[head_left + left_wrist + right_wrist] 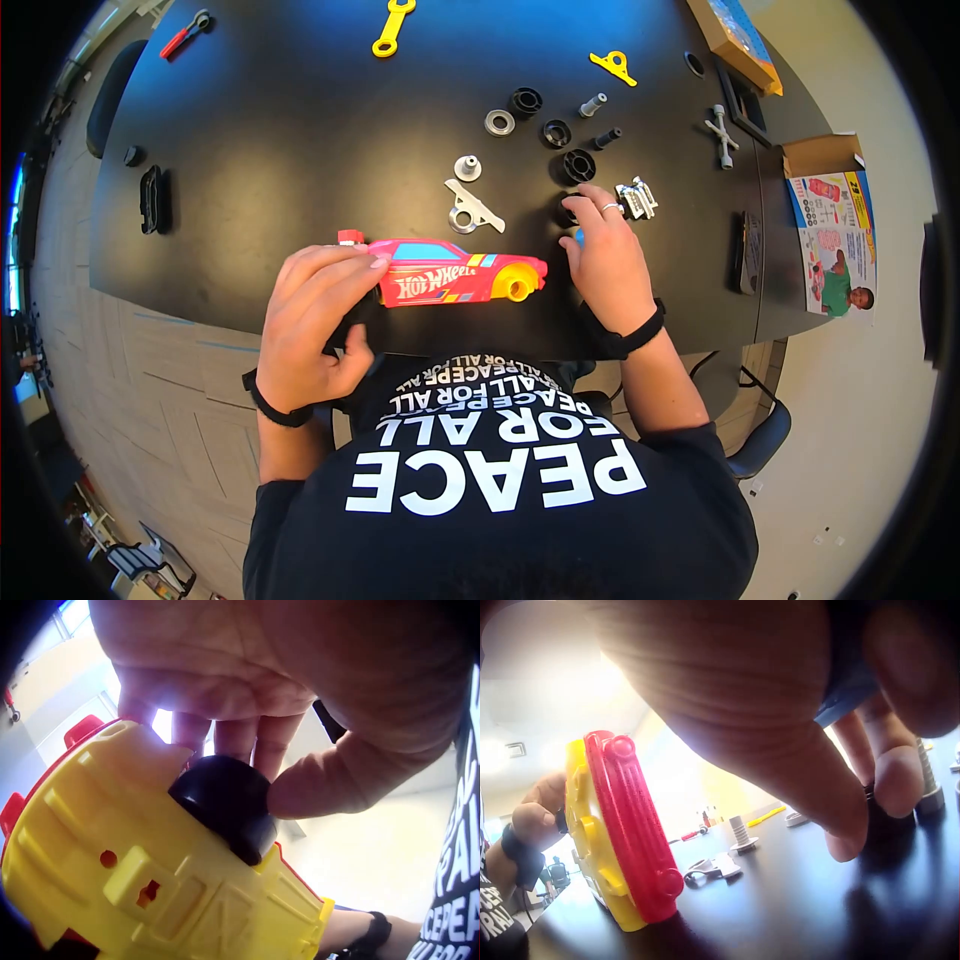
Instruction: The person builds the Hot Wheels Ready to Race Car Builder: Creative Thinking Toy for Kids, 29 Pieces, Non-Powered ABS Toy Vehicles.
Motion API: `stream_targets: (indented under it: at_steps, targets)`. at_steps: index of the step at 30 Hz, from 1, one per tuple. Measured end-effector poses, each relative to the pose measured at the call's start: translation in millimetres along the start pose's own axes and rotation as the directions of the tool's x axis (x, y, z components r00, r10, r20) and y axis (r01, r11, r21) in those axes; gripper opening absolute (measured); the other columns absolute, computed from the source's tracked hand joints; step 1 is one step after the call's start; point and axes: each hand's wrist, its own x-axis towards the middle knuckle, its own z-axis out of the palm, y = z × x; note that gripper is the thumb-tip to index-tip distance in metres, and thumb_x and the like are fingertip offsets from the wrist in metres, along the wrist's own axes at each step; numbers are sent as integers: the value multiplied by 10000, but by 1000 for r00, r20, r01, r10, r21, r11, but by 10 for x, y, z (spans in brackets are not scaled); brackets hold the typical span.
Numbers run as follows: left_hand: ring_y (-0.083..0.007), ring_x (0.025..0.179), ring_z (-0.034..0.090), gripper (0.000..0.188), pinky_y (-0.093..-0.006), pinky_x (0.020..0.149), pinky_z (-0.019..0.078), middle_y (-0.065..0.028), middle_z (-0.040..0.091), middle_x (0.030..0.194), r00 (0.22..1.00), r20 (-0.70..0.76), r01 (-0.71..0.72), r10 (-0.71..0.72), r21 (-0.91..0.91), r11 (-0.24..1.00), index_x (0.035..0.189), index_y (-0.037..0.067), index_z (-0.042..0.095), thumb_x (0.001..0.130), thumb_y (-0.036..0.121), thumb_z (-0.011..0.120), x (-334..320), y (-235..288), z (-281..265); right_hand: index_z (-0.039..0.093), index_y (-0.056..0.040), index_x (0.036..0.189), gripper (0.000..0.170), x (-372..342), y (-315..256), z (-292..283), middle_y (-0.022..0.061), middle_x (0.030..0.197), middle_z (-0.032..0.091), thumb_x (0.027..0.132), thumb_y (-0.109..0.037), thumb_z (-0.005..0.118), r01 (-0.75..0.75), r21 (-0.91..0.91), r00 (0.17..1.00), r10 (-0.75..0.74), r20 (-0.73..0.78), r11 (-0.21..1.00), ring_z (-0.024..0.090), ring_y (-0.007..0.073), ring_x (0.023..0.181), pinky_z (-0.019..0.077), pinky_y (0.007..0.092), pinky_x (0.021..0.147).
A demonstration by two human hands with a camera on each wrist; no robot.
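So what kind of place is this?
Maybe a meeting room or a classroom, but I can't be sure. There's a big dark table, chairs by its edges, and a floor that looks like carpet tiles.

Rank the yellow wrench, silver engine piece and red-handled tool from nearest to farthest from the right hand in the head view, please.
1. Silver engine piece: beside the right hand.
2. Yellow wrench: far side, leftward.
3. Red-handled tool: far left corner.

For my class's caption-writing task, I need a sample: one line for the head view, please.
Left hand holds a red toy car; right hand grips a black part on a dark table.
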Motion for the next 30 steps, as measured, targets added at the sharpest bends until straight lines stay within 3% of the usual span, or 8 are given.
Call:
stream_targets:
  at_steps: [5,11,12,13,15,21,26,30]
  targets:
    - [-391,1214,719,600,-567,1077,525,-137,780,1288,1000,21,-1,1,11,1000,1340,23,750,754,114,839,33,55,-83,651,3,1329,429,15,-105,-69,209,1386,645,928,-4,803,-66,47,988,59,140,997,729,462,1090,612,499,953]
    - [-374,1183,740,490,-575,1095,531,-136,813,1256,982,-76,-169,171,36,985,1302,32,767,866,210,904,156,324,260,707,41,1324,397,-37,-165,-350,190,1326,637,946,-14,817,29,268,998,-42,44,963,727,388,976,600,438,934]
    - [-373,1194,734,511,-553,1091,539,-137,803,1289,983,-55,-175,175,5,984,1322,31,758,858,185,907,197,365,320,732,45,1339,424,-51,-203,-448,166,1316,657,932,7,844,-34,420,997,1,77,907,736,278,963,592,375,900]
    - [-371,1206,729,534,-531,1088,546,-137,792,1321,983,-34,-182,181,-27,983,1343,31,749,851,159,910,240,394,376,732,45,1339,424,-81,-265,-554,166,1316,657,932,7,844,-33,420,997,-1,79,907,736,278,963,592,375,900]
    - [-370,1217,721,557,-516,1076,550,-138,781,1346,990,-16,-138,138,-29,990,1359,30,742,844,151,915,313,431,496,743,39,1370,471,-160,-352,-711,145,1339,675,913,38,861,-79,793,997,32,74,604,723,167,974,578,317,838]
    - [-361,1218,707,615,-495,1036,545,-131,769,1354,1000,3,0,0,-83,997,1371,32,740,827,224,952,424,526,616,785,-7,1351,456,-231,-288,-525,138,1352,731,906,40,876,41,841,965,-240,106,539,662,118,840,547,278,786]
    - [-336,1188,713,553,-484,1026,535,-83,773,1310,999,-29,-41,40,-38,998,1319,53,768,828,233,950,410,468,659,790,-30,1352,440,-225,-325,-310,136,1411,721,921,7,868,134,818,972,-233,0,559,675,146,947,549,287,784]
    - [-327,1178,713,523,-482,1026,527,-67,772,1294,998,6,-60,60,6,998,1287,64,779,820,228,948,410,477,636,806,-57,1307,379,-83,-167,-418,120,1409,726,939,33,809,74,775,954,-271,129,628,675,139,956,550,295,774]
